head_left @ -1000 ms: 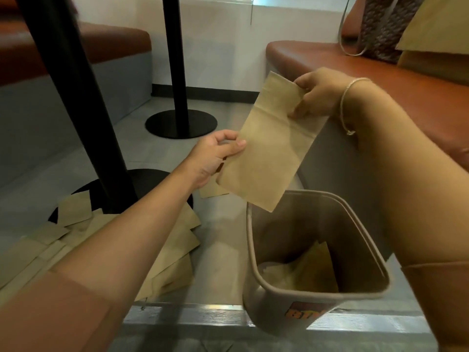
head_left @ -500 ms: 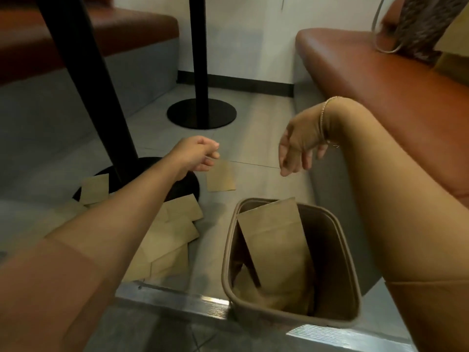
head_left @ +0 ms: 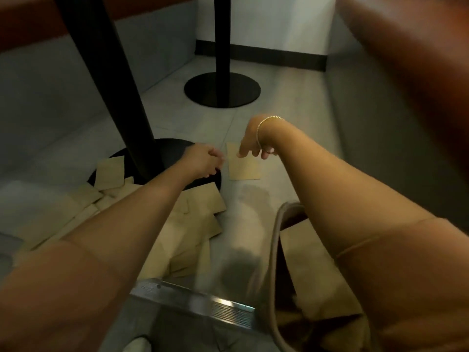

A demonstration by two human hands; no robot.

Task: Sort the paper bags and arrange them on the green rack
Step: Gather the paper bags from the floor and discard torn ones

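Note:
A single brown paper bag (head_left: 243, 163) lies flat on the floor ahead. My right hand (head_left: 251, 144) hovers just over its top edge, fingers hanging loosely and holding nothing. My left hand (head_left: 203, 161) is beside it on the left, fingers loosely curled and empty. A scattered pile of paper bags (head_left: 187, 224) covers the floor at left around a table base. At lower right, the brown bin (head_left: 275, 240) holds a larger paper bag (head_left: 309, 270). No green rack is in view.
Two black table posts with round bases (head_left: 222, 90) stand on the grey floor. Brown bench seats (head_left: 406, 59) run along the right and the far left. A metal floor strip (head_left: 200, 301) crosses the foreground.
The bag held in both hands a second ago dropped into the bin. Both hands then moved forward and down toward the single bag on the floor, and the view tilted down.

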